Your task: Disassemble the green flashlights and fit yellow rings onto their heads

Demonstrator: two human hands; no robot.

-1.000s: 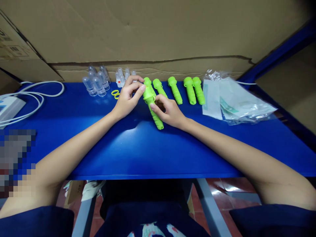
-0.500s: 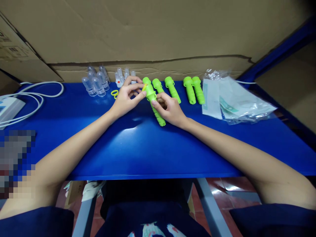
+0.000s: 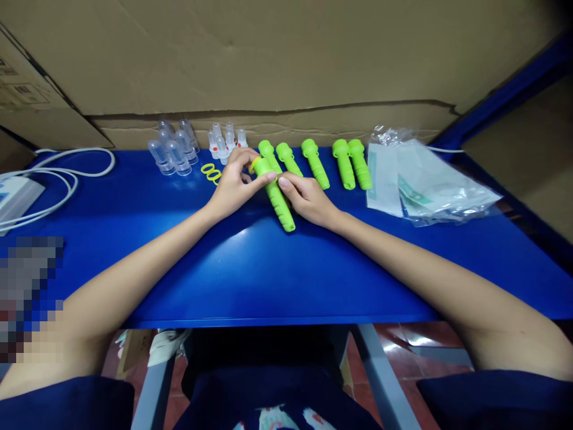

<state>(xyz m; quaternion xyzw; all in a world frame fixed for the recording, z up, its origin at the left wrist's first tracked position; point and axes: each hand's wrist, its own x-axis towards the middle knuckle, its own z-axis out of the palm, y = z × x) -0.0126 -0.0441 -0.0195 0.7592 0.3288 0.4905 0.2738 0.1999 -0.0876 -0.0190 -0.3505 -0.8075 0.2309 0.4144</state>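
A green ribbed flashlight body (image 3: 280,206) slants over the table between my hands. My left hand (image 3: 237,179) is closed around its wide upper end, where a yellow ring (image 3: 255,164) sits at the rim. With thumb and fingers, my right hand (image 3: 308,197) pinches the same body just below the head. More yellow rings (image 3: 210,172) lie left of my left hand. Behind my hands rest several other green flashlight bodies (image 3: 316,164). Small clear bulb-like pieces with white bases (image 3: 222,152) stand near the back, beside larger clear tubes (image 3: 179,156).
Clear plastic bags with printed paper (image 3: 421,179) lie at the right. A white cable (image 3: 71,173) and a white box (image 3: 18,200) are at the left. Cardboard (image 3: 277,60) walls off the back of the blue table (image 3: 268,280). A blurred-out patch covers the left edge.
The yellow ring has gone from my left fingertips beside the head to the rim of the green flashlight body. The body has turned slightly, and my right hand has shifted a little on it.
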